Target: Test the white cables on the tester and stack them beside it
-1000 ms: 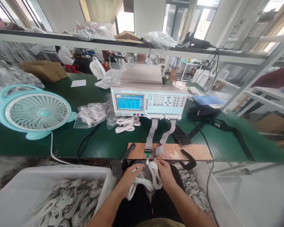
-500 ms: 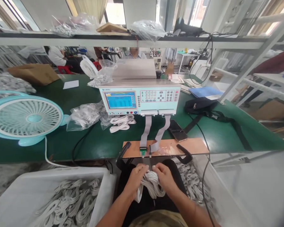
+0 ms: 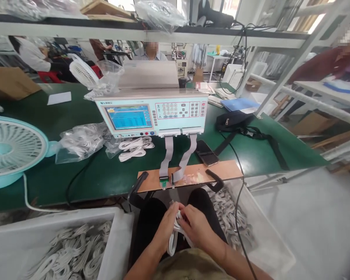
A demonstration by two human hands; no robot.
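A coiled bundle of white cable [image 3: 172, 243] is held over my lap, its loops hanging below my hands. My left hand [image 3: 169, 223] is closed round the bundle from the left. From the right, my right hand [image 3: 195, 223] grips the same bundle, its fingers close to the left ones. The cable ends are hidden among my fingers. Beyond my hands, a green connector board [image 3: 163, 182] and a second small connector [image 3: 172, 180] sit at the edge of a copper-coloured board [image 3: 151, 178], each on a grey ribbon cable [image 3: 167, 157] from a tester [image 3: 134, 116] with a lit screen.
White bins with coiled cables stand at left [image 3: 121, 221] and right [image 3: 268, 225]. Black clamps [image 3: 138, 186] hold the board to the green table [image 3: 105, 179]. A phone [image 3: 207, 153], a black bag [image 3: 235, 121] and a blue fan [image 3: 14, 147] lie about. A black cord hangs at right.
My hands have come closer together and drawn back from the connectors with the cable bundle. The whole view has shifted, so the table things appear further left.
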